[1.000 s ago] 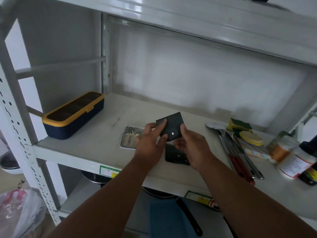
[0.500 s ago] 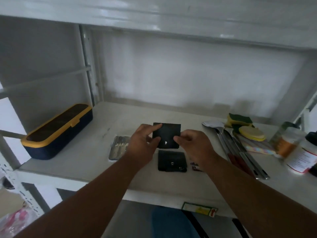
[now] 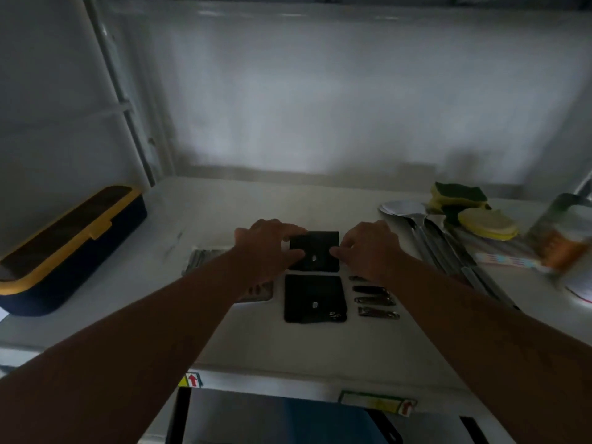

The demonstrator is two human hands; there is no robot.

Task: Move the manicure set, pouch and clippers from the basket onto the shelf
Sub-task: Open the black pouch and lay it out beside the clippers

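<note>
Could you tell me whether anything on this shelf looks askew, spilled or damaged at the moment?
Nothing stands out. Both hands, left and right, hold a black pouch squarely behind a second black pouch; the nail clippers lie in a neat column beside it. The jars at the right edge are too blurred to judge.

Home storage corner is suggested. A white metal shelf [image 3: 320, 341] is seen. Sponges [image 3: 458, 195], ladles [image 3: 426, 232], jars [image 3: 563, 245] are kept on it.
</note>
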